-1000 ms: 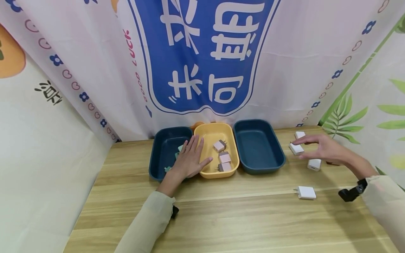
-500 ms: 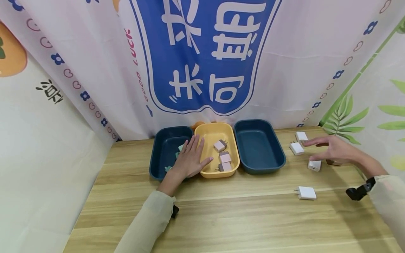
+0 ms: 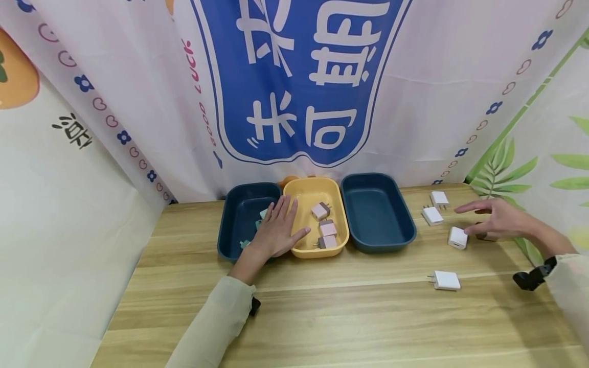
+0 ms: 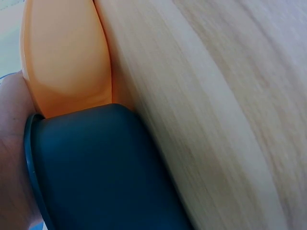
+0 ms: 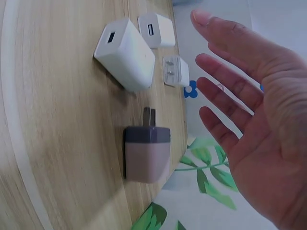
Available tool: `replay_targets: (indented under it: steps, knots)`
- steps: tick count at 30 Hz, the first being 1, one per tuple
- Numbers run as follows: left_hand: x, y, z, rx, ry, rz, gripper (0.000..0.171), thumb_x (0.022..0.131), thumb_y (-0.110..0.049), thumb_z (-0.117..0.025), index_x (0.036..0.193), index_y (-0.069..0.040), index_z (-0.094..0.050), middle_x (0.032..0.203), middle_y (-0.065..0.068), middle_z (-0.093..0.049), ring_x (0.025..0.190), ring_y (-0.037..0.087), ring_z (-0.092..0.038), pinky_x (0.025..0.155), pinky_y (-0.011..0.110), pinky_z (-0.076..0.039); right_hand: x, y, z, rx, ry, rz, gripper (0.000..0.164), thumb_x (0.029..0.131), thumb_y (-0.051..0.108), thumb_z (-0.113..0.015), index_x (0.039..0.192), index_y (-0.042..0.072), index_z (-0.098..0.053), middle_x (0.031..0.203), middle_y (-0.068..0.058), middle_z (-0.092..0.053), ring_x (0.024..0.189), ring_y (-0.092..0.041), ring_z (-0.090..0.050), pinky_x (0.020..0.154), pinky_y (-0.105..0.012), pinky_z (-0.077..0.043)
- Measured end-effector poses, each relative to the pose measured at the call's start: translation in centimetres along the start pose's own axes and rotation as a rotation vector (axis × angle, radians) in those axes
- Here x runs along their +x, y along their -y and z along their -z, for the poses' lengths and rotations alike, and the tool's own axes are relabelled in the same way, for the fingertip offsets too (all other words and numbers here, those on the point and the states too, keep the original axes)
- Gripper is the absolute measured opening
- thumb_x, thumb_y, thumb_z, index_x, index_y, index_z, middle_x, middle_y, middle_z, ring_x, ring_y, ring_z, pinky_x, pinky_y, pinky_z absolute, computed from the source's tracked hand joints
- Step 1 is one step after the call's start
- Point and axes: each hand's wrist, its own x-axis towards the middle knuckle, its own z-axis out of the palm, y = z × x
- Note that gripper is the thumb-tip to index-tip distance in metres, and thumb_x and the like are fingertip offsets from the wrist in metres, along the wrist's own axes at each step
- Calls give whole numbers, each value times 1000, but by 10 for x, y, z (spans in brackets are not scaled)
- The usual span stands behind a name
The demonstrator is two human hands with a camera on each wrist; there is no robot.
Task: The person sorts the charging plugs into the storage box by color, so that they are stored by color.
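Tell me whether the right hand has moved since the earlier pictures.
Yes. In the head view, the right hand has moved to the right, farther from the empty blue tray.

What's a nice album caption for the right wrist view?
Empty right hand near a two-tone wall charger and three white wall chargers on wood-grain tabletop.

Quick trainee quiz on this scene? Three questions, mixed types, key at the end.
1. Multiple choice: which tray holds three pink chargers?
A) left blue tray
B) yellow tray
C) right blue tray

2. True or false: the right hand is gripping a charger.

3. Count: in the head view, how many white chargers show on the table?

Key:
1. B
2. False; the right wrist view shows it holding nothing.
3. Four
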Motion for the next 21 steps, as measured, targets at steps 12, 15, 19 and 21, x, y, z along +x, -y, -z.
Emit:
replay_targets:
  steps: [12,15,19,21]
  knots:
    - [0,0,-1,-6,0,-1,94,105,-72,-35,171,-11,-7,179,14,-1,165,30,4,133,52,-2,-9,-18,1,62,5,6,54,75,16,-97,124,2,-77,123,-19,-75,104,11,-59,82,-19,-54]
    - [0,0,-1,-4,-1,-3,94,105,-72,-34,171,-11,-7,179,15,-1,165,30,5,133,53,-3,-11,-22,0,67,-6,19,53,75,14,-97,122,1,-77,120,-12,-77,102,10,-60,80,-18,-54]
    - [0,1,-1,3,2,-2,94,105,-72,-33,171,-11,-7,179,14,0,165,30,6,133,53,-3,-14,-26,-2,50,2,-11,52,76,16,-97,123,2,-77,122,-14,-75,102,11,-58,78,-18,-53]
    - [0,1,-1,4,4,-2,94,105,-72,-33,171,-11,-6,179,14,0,165,30,7,133,53,-3,-15,-29,-3,47,9,-31,52,77,17,-96,123,3,-77,123,-15,-75,102,12,-57,79,-18,-53]
